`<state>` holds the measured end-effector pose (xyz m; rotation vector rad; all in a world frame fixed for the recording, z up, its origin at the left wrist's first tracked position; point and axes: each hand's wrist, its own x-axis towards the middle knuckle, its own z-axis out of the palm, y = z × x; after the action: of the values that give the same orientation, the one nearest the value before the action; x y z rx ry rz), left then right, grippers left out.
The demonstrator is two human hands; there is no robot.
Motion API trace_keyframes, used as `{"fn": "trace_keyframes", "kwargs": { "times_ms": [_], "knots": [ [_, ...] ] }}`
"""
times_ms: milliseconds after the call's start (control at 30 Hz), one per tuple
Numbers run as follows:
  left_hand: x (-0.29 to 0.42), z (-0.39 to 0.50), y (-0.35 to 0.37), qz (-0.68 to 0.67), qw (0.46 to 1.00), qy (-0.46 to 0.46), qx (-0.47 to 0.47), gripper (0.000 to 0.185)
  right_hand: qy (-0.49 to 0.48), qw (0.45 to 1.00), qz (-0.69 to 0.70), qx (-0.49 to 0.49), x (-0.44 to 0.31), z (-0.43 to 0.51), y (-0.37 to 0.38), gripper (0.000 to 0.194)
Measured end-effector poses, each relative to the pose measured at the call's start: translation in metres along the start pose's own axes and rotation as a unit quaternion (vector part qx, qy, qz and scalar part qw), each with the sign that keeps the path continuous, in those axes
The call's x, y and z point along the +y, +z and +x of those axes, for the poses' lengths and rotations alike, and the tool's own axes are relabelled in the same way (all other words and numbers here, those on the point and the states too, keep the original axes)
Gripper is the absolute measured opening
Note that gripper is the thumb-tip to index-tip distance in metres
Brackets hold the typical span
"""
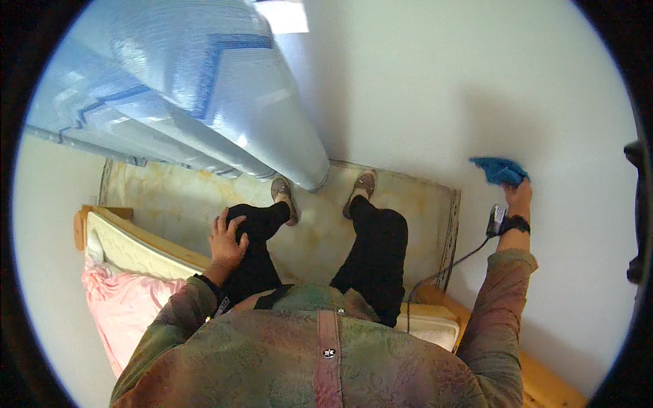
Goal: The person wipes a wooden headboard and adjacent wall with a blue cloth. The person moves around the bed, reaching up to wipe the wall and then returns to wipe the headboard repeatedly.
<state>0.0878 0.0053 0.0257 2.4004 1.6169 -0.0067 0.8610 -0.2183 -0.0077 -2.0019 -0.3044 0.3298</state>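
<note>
At the right, my right hand [519, 196] grips a crumpled blue cloth [499, 170] against or close to the white wall [408, 76]. A small device with a cable [496, 220] is strapped at that wrist. My left hand [228, 239] rests on my left knee with its fingers spread, holding nothing. Black trousers [375, 250] cover my legs, and both shoes stand on the floor.
Tall rolls wrapped in clear and blue plastic [285, 127] stand ahead on the left. Beneath me is a wooden bed frame [449, 301] with a pale mattress [137, 245] and a pink sheet [132, 296]. The tiled floor [316, 245] has a dark border along the walls.
</note>
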Motion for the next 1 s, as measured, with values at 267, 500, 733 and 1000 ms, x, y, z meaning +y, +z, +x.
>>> {"fn": "trace_keyframes", "kwargs": {
  "times_ms": [267, 500, 733, 1000],
  "knots": [
    [0.008, 0.001, -0.012, -0.042, 0.999, -0.003, 0.005, 0.048, -0.144, 0.661, -0.734, -0.059, -0.085, -0.037, 0.171, 0.033],
    [-0.002, 0.001, -0.015, -0.067, 0.998, 0.008, -0.004, 0.050, -0.192, 0.856, -0.330, -0.350, -0.172, -0.163, 0.358, 0.049],
    [0.000, -0.002, -0.017, -0.076, 0.997, 0.011, 0.002, 0.048, 0.331, 0.728, 0.495, -0.338, -0.291, -0.233, 0.408, 0.037],
    [-0.002, -0.007, -0.012, -0.082, 0.996, 0.008, 0.018, 0.047, 0.109, 0.810, 0.548, -0.178, -0.377, -0.201, 0.215, 0.034]
  ]
}}
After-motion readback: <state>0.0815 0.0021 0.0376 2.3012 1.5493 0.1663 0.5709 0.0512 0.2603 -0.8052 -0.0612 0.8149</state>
